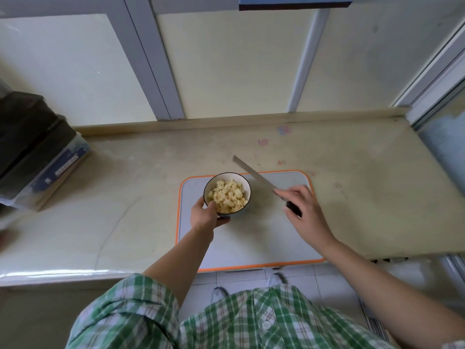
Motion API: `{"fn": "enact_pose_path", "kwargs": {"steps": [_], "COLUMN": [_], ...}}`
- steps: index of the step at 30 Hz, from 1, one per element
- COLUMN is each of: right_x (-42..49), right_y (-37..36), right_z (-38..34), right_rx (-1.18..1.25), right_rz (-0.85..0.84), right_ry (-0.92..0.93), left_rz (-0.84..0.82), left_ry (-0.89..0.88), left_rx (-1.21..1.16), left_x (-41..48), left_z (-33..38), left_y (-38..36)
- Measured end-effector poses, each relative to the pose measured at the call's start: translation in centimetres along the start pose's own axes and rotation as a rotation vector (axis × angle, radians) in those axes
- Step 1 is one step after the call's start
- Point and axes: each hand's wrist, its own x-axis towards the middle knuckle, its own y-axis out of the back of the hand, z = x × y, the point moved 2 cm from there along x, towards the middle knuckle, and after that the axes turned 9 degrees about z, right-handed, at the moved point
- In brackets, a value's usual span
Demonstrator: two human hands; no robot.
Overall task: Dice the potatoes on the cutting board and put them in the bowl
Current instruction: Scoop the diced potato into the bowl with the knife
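A grey cutting board [251, 238] with an orange rim lies on the counter's front edge. Over its far left part my left hand [205, 215] grips a white, dark-rimmed bowl [245, 185], thumb on the near rim and fingers under it. The bowl is heaped with pale yellow diced potato [228, 195]. My right hand [302, 210] holds a knife [251, 172] by its dark handle. The long blade points up and left, its tip beyond the board's far edge, just right of the bowl. No potato shows on the board's surface.
The beige counter [141, 177] has a raised back lip and faint coloured stains at the back right. A dark appliance on a clear box [32, 147] stands at the left. Framed window panels rise behind. The counter ends at the right by a glass door [442, 137].
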Motion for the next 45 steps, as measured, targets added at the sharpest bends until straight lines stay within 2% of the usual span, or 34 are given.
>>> {"fn": "enact_pose_path", "kwargs": {"steps": [2,5,9,17,20,22,25,28,33,39,45], "right_x": [0.0,-0.9,-2.0,-4.0,-3.6,-2.1,0.1,1.0,0.9,-0.3,-1.4], "right_y": [-1.0,-2.3,-2.1,0.6,1.3,1.4,0.5,-1.2,-5.4,-10.9,-13.7], "right_z": [-0.9,-0.8,0.3,3.9,4.1,3.0,0.7,-0.3,-0.9,-2.1,-3.3], "right_rx": [-0.12,-0.228,-0.225,-0.224,-0.133,0.095,0.522,0.715,0.721,0.592,0.561], "right_rz": [0.018,0.006,-0.005,0.003,0.064,0.116,0.101,0.042,-0.08,-0.113,-0.126], "right_ry": [0.152,0.245,0.237,0.114,-0.05,-0.26,-0.617,-0.8,-0.932,-1.017,-1.052], "left_rz": [-0.029,-0.077,-0.101,0.058,0.111,0.113,0.112,0.13,0.258,0.407,0.444], "left_ry": [0.021,0.069,0.091,0.092,0.064,0.032,0.013,0.02,-0.023,-0.041,-0.043], "left_rx": [0.0,-0.042,-0.108,-0.224,-0.254,-0.237,-0.219,-0.255,-0.271,-0.251,-0.238], "left_x": [-0.4,-0.6,-0.6,1.2,1.4,1.1,0.6,0.5,2.3,4.6,5.6], "left_z": [0.0,-0.1,0.2,0.1,0.5,0.9,1.1,1.5,2.0,0.8,-1.5], "left_y": [-0.2,-0.5,-0.3,1.1,1.3,1.3,1.0,1.4,5.4,12.2,15.3]}}
